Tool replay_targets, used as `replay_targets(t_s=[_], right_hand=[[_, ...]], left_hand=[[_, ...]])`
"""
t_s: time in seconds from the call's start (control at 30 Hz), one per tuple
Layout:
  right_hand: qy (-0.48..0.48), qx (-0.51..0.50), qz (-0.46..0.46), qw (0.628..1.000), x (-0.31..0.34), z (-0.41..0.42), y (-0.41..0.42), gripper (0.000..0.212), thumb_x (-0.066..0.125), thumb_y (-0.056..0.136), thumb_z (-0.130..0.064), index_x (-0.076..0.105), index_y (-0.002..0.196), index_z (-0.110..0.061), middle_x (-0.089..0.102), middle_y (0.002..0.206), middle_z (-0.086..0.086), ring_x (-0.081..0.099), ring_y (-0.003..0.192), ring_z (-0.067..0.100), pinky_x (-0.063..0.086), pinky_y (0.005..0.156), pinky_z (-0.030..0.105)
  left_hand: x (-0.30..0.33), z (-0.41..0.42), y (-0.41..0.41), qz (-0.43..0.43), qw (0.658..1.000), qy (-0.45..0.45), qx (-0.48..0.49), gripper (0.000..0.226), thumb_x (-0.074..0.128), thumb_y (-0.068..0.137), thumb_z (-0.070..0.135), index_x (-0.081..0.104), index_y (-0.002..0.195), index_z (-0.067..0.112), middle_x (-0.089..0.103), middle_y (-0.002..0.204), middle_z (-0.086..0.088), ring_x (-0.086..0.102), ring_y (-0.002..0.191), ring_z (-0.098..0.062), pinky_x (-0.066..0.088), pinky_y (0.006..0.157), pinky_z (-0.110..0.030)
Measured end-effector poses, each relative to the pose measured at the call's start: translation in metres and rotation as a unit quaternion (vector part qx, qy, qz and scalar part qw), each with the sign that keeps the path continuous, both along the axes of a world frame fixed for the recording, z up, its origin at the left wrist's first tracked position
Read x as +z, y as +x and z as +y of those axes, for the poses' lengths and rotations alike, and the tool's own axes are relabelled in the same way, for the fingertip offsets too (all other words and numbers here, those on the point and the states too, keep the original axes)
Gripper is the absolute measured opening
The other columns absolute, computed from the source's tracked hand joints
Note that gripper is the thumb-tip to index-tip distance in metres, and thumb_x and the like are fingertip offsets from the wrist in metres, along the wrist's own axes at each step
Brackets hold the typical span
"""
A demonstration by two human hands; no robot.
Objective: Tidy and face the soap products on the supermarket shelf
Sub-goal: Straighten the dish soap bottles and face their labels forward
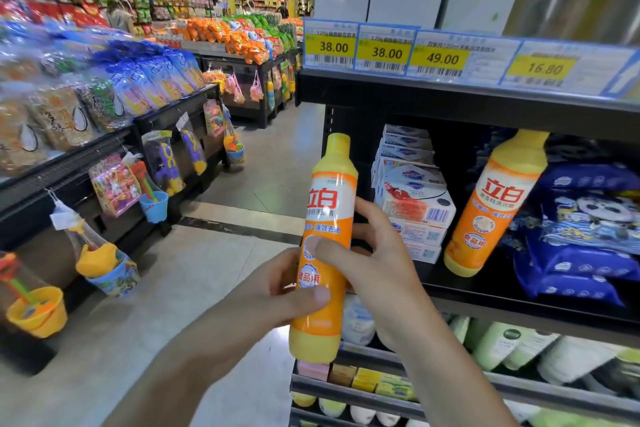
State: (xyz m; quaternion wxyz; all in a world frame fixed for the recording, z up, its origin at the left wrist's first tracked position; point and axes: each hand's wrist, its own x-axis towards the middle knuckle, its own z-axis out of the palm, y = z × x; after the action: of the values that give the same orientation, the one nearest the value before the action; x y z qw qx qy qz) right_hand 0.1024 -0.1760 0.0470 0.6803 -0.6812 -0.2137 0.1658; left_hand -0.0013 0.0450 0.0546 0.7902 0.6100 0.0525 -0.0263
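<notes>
Dish-soap bottle (323,246) sits off the shelf, held upright before its left end: my left hand (277,291) and right hand (374,263) both curl round it. I judge it unplaced; its twin bottle (491,208) leans crooked beside the boxed soap bars (412,204), so most facing remains.
</notes>
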Motion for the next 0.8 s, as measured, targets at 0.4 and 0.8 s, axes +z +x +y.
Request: replay_targets(t_s=[0.4,0.8], right_hand=[[0.05,0.079,0.037,0.995,0.008,-0.012,0.006,0.069,0.091,0.066,-0.036,0.061,0.129,-0.04,0.074,0.12,-0.002,0.075,0.105,0.026,0.062,0.087,0.055],[0.021,0.053,-0.016,0.998,0.003,-0.015,0.003,0.068,0.088,0.069,-0.043,0.057,0.129,-0.05,0.072,0.116,-0.016,0.072,0.106,0.008,0.063,0.082,0.034]], left_hand=[[-0.034,-0.064,0.003,0.031,0.998,-0.003,-0.046,0.067,0.088,0.078,0.055,0.068,0.136,0.03,0.067,0.141,-0.009,0.065,0.13,-0.033,0.054,0.106,-0.051],[-0.035,-0.088,0.003,-0.001,0.978,0.181,0.1,0.072,0.089,0.059,0.061,0.065,0.122,0.037,0.078,0.114,0.009,0.076,0.106,-0.017,0.064,0.09,-0.041]])
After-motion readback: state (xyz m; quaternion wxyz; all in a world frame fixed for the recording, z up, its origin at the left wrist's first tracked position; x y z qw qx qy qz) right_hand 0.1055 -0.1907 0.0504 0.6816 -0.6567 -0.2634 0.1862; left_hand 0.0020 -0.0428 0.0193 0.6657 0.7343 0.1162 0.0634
